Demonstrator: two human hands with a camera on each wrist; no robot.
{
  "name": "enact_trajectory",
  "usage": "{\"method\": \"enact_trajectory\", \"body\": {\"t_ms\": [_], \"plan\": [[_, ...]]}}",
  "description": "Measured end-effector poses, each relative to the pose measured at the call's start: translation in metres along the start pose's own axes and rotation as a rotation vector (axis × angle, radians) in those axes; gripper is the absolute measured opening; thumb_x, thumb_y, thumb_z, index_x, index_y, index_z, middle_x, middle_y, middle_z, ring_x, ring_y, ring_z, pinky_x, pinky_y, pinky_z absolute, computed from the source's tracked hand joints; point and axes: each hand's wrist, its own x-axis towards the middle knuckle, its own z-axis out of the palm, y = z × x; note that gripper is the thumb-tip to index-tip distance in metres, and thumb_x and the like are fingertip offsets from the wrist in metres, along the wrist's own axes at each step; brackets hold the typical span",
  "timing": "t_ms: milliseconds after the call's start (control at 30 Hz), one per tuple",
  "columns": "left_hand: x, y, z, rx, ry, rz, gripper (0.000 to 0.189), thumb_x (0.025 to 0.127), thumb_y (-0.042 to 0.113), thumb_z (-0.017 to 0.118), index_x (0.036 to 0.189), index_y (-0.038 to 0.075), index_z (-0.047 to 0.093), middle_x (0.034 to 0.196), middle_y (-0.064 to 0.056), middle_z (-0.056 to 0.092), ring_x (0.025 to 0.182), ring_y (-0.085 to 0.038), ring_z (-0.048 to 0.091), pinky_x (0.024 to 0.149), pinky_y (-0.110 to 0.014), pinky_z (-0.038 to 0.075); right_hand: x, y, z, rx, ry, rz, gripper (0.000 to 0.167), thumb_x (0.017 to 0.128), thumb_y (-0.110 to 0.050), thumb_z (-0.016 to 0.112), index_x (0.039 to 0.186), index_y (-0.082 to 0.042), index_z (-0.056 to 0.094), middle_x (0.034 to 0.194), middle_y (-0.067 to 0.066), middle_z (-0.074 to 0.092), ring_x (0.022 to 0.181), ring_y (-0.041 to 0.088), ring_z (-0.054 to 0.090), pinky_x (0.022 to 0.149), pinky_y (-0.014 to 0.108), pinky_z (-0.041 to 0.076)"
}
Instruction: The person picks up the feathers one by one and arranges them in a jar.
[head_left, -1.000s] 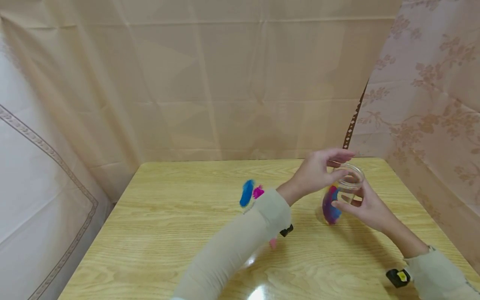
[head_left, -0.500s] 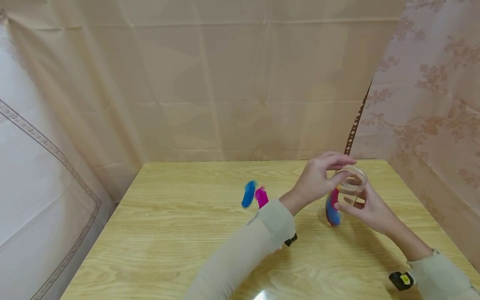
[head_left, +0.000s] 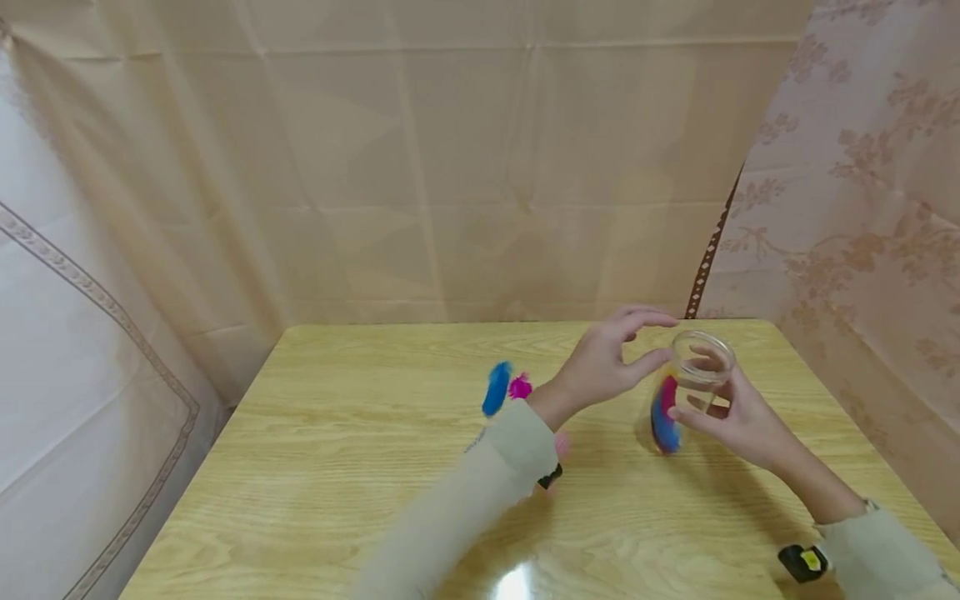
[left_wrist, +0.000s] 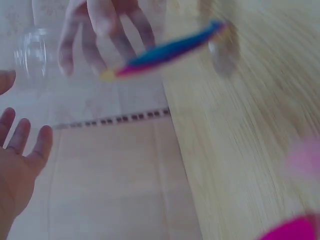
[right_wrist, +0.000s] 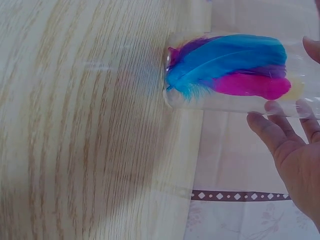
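Gripping the clear, cylindrical see-through jar (head_left: 699,383) at the right of the table, your right hand (head_left: 738,417) curves round the wall, thumb on the near side and fingers seen through it beyond. The jar's round rim faces up; whether its base touches the table, you cannot tell from these views.

Your left hand (head_left: 609,358) is beside the rim with nothing in its grasp – fingers and thumb spread apart, fingertips just clear of the jar. Within the jar, as the right wrist view shows, a bright blue curved feather (right_wrist: 235,55) lies lengthwise against the wall, with a magenta rounded feather (right_wrist: 252,86) along its side; purple plumage (right_wrist: 274,71) shows between the two, and a pale yellow patch (right_wrist: 296,89) towards the mouth.

On the wood-grained yellowish table (head_left: 300,500), to the left of the jar and well apart from it, note a loose blue slender feather (head_left: 496,388) and, just beside it, a loose magenta feather (head_left: 520,386). A pale pink feather (head_left: 562,446) is partly hidden by your left cuff – its outline is blurred.

Your beige long sleeves (head_left: 457,500) end at the wrists, each with a small black device (head_left: 802,563). Behind the table hangs a plain beige cloth (head_left: 480,167); at the right, a pinkish floral cloth (head_left: 885,167).
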Motion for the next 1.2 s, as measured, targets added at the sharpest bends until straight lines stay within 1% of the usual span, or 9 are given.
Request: {"method": "enact_trajectory", "body": {"t_ms": [267,467,533,633,767,833,933,1100,1200], "plan": [[-0.04,-0.038,-0.037,0.172,-0.085,-0.211,0.049,0.097,0.023,0.072,0.142,0.012,0.055,0.145,-0.002,0.052,0.134,-0.015,0.05,0.109,-0.029,0.041,0.0,0.0,-0.001,-0.047,0.009,0.024,0.087,0.092,-0.004,0.075,0.157,-0.022,0.021,0.141,0.013,0.038,0.112,0.003,0.06,0.083,0.019,0.054],[-0.073,-0.066,-0.061,0.281,-0.156,-0.439,0.054,0.096,0.02,0.072,0.145,0.01,0.052,0.146,-0.006,0.05,0.131,-0.023,0.052,0.108,-0.037,0.044,-0.001,0.0,-0.001,-0.064,0.004,0.031,0.087,0.092,-0.007,0.076,0.158,-0.023,0.021,0.14,0.013,0.037,0.112,-0.003,0.058,0.082,0.018,0.053],[-0.083,-0.075,-0.067,0.306,-0.186,-0.509,0.056,0.096,0.019,0.072,0.147,0.01,0.05,0.147,-0.009,0.049,0.124,-0.026,0.056,0.106,-0.039,0.046,-0.001,0.0,-0.001,-0.066,0.003,0.033,0.087,0.092,-0.008,0.076,0.158,-0.023,0.021,0.141,0.013,0.037,0.112,-0.003,0.058,0.083,0.019,0.053],[-0.096,-0.086,-0.075,0.338,-0.23,-0.604,0.061,0.095,0.019,0.073,0.149,0.009,0.047,0.149,-0.014,0.046,0.124,-0.03,0.055,0.106,-0.041,0.046,0.0,-0.001,0.0,-0.067,0.002,0.036,0.087,0.092,-0.009,0.076,0.158,-0.023,0.021,0.141,0.013,0.038,0.111,-0.004,0.058,0.082,0.019,0.053],[-0.11,-0.095,-0.083,0.339,-0.261,-0.708,0.069,0.091,0.015,0.078,0.15,0.006,0.045,0.148,-0.018,0.045,0.127,-0.031,0.053,0.105,-0.042,0.047,-0.001,0.001,0.001,-0.058,-0.002,0.033,0.087,0.092,-0.008,0.076,0.158,-0.02,0.021,0.14,0.014,0.038,0.111,-0.001,0.059,0.082,0.018,0.053],[-0.115,-0.097,-0.085,0.328,-0.267,-0.74,0.071,0.089,0.013,0.08,0.15,0.005,0.045,0.147,-0.018,0.046,0.123,-0.031,0.055,0.104,-0.042,0.049,-0.001,0.002,0.002,-0.051,-0.005,0.029,0.087,0.092,-0.007,0.076,0.158,-0.02,0.021,0.14,0.014,0.038,0.111,0.001,0.06,0.082,0.018,0.053],[-0.119,-0.1,-0.088,0.33,-0.29,-0.758,0.073,0.087,0.013,0.082,0.15,0.003,0.045,0.145,-0.018,0.047,0.121,-0.031,0.055,0.104,-0.043,0.049,-0.001,0.003,0.003,-0.04,-0.009,0.024,0.087,0.091,-0.005,0.076,0.158,-0.021,0.022,0.14,0.014,0.038,0.111,0.004,0.061,0.083,0.018,0.054],[-0.119,-0.107,-0.089,0.326,-0.325,-0.772,0.075,0.087,0.013,0.083,0.15,0.001,0.044,0.147,-0.018,0.05,0.131,-0.033,0.051,0.109,-0.043,0.044,-0.001,0.002,0.003,-0.045,0.0,0.018,0.088,0.091,-0.005,0.076,0.158,-0.022,0.022,0.14,0.012,0.038,0.111,0.001,0.06,0.083,0.019,0.054],[-0.116,-0.112,-0.087,0.311,-0.327,-0.792,0.075,0.087,0.016,0.083,0.149,0.001,0.045,0.145,-0.017,0.053,0.132,-0.033,0.052,0.11,-0.044,0.043,-0.002,0.002,0.001,-0.044,0.004,0.012,0.088,0.091,-0.003,0.076,0.158,-0.021,0.022,0.139,0.012,0.038,0.111,0.0,0.06,0.083,0.018,0.054]]}}
